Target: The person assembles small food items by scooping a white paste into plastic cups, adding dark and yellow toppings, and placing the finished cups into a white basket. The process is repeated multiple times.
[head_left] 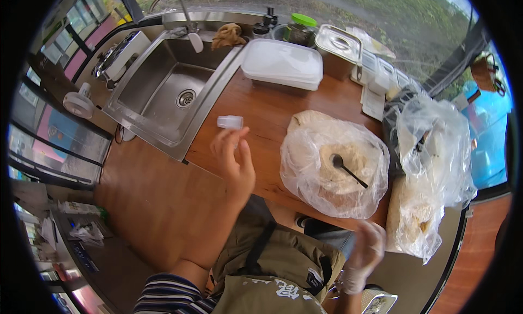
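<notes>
Holding a small clear plastic cup [230, 122] in our left hand [235, 161] fingertips above the desk [261, 110], we are at the filling stage. Next: bring it to the spoon [347, 170] in the flour bag [332, 167]. Our gloved right hand [365, 254] is blurred, apparently open.

Striped sleeve [169, 299] on the left — clear glove on right hand [364, 257].

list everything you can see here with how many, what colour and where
small container: 1, clear white, at left fingertips
sink: 1, steel, counter left
tap: 1, steel, behind sink
lidded box: 1, white, counter back
steel tin: 1, right of box
jar: 1, green lid, back
bag of flour: 1, clear, counter front
spoon: 1, black, in flour
left hand: bare, raised
right hand: gloved, blurred, low
</notes>
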The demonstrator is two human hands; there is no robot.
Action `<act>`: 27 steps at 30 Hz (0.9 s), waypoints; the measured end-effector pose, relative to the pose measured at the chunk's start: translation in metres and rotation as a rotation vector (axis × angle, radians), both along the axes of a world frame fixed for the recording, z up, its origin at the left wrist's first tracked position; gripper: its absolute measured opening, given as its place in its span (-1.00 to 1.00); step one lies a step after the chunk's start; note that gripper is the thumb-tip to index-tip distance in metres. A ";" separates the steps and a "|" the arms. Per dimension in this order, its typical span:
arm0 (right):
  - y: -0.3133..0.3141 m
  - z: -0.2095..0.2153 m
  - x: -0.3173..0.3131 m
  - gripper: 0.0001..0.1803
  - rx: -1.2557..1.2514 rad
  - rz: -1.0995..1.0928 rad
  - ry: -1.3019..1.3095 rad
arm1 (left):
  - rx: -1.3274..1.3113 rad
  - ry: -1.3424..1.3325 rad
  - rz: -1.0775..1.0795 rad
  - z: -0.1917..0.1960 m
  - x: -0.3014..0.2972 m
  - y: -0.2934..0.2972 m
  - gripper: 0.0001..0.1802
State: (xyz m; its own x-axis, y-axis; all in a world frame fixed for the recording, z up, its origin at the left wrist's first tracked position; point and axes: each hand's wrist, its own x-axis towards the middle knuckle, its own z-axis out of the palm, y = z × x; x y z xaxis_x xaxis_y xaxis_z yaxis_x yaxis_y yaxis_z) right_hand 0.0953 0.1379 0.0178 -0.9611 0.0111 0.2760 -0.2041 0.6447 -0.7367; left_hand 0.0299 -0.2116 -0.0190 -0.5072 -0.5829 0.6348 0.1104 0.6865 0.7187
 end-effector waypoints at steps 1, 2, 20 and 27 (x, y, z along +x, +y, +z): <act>-0.039 0.005 -0.012 -0.79 -0.084 0.116 -0.038 | -0.003 -0.034 -0.006 -0.008 -0.008 -0.021 -0.70; -0.077 0.013 -0.025 -0.79 -0.080 0.257 -0.019 | -0.007 -0.072 -0.014 -0.015 -0.017 -0.043 -0.69; -0.333 -0.061 -0.136 -0.86 -0.446 0.363 -0.185 | 0.169 -0.259 -0.322 -0.054 -0.053 -0.124 -0.82; -0.252 0.023 -0.081 -0.86 -0.113 0.369 0.105 | 0.241 -0.078 -0.531 0.012 -0.014 -0.071 -0.70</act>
